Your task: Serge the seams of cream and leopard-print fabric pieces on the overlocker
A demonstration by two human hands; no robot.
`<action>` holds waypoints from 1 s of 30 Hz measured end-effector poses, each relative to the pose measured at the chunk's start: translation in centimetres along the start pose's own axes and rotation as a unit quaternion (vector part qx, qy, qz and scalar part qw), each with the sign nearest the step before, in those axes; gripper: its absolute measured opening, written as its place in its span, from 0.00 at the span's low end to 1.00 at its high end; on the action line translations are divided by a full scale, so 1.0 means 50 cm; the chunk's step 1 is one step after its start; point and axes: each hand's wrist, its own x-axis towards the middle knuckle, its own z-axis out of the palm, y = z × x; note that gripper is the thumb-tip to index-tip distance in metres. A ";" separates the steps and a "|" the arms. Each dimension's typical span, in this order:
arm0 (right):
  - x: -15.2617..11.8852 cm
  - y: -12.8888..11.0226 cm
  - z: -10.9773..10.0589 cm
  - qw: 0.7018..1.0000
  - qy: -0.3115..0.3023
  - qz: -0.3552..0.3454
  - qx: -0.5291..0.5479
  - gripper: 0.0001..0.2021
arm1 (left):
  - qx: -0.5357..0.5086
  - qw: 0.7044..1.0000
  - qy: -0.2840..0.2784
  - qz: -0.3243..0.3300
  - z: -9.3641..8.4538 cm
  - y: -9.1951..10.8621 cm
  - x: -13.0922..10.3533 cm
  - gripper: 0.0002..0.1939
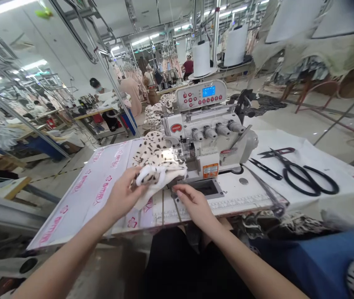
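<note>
We have our left hand (125,191) in front and to the left of the overlock sewing machine (208,137), palm turned inward, thumb and curled fingers pinching the white-edged end of a black-spotted cream fabric (153,147). That fabric lies bunched at the machine's left end, under its lit needle area. Our left forearm slants in from the lower left.

Our right hand (197,205) is low at the machine's front edge, back of the hand up, fingers bent and pointing left toward the fabric, thumb close beside them; we cannot tell whether the fingertips grip anything. Its forearm slants in from the lower right.

To the machine's right we see black-handled scissors (303,176) and black thread snips (266,169); behind it stand white thread cones (201,60).
</note>
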 end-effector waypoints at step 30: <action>-0.136 -0.046 0.056 0.994 -0.084 -0.049 0.049 0.07 | -0.014 0.996 -0.083 0.003 0.058 -0.013 0.071 0.18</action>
